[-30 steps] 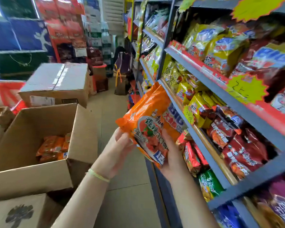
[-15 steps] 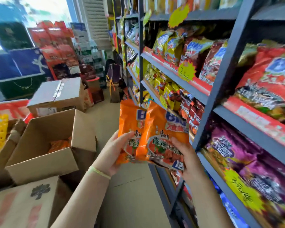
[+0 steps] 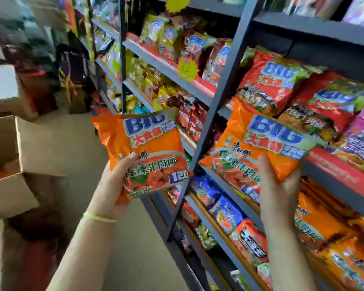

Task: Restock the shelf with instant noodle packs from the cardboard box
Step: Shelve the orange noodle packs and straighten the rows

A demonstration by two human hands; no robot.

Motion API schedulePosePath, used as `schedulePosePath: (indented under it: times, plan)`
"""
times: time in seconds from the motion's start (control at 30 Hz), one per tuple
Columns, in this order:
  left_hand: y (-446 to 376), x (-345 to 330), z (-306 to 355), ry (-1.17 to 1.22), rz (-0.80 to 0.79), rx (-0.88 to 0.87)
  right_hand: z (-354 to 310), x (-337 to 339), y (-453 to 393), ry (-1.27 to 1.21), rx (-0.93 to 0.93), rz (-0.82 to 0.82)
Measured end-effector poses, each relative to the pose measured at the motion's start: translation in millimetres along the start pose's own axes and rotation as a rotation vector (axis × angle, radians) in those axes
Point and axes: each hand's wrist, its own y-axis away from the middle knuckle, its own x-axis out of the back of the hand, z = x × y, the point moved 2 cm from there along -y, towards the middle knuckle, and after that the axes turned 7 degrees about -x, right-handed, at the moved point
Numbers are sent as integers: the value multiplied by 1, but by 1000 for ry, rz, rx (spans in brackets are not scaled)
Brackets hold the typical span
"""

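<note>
left hand (image 3: 114,181): raised, gripped one orange noodle pack (image 3: 149,152) upright
right hand (image 3: 278,181): cupped another orange pack (image 3: 259,148) against the shelf (image 3: 334,179) edge

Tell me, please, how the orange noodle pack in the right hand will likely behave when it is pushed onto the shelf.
The orange noodle pack probably slides easily: its wrapper looks glossy. It seems light, since the right hand holds it by one corner alone. The puffy wrapper may crumple against the packs already on the shelf.
</note>
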Motion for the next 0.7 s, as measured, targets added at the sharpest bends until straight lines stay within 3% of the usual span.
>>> schedulePosePath:
  times: [0.1,0.23,0.4,0.47,0.57,0.7]
  plan:
    - [19,-30,-13,-2,-145,66,-8,22,13,108,105,20]
    - [43,-83,-26,-52,-303,134,-14,42,28,-8,-54,-157]
    - [73,-157,-31,-145,-424,235,-38,84,28,-152,-169,-199]
    - [92,-193,-34,-342,-540,177,-50,114,25,-218,-249,-232]
    - [103,-250,-53,-383,-503,75,-75,169,16,-234,-321,-333]
    - [133,-320,-85,-170,-579,-104,-103,257,7,-77,-148,-295]
